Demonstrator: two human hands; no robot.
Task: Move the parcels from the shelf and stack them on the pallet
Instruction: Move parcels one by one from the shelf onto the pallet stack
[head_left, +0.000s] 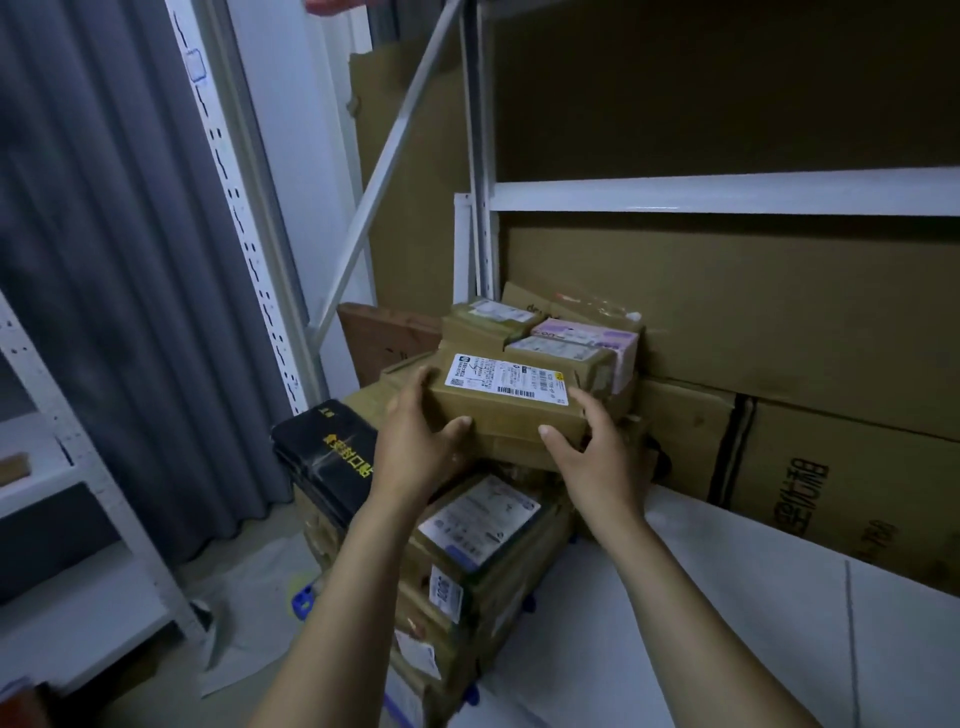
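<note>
While the left hand (415, 447) and right hand (597, 457) hold one parcel (509, 402) in their grip atop the stack (483, 530), a white shelf (727, 195) stands behind. A grey curtain (104, 260) hangs left.

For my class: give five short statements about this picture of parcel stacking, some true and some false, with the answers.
1. The left hand and right hand both hold the brown parcel. True.
2. The brown parcel has no label. False: a white label lies on its top.
3. A black parcel lies to its left. True.
4. The curtain is red. False: it is grey.
5. A pink parcel sits behind the brown parcel. True.
</note>
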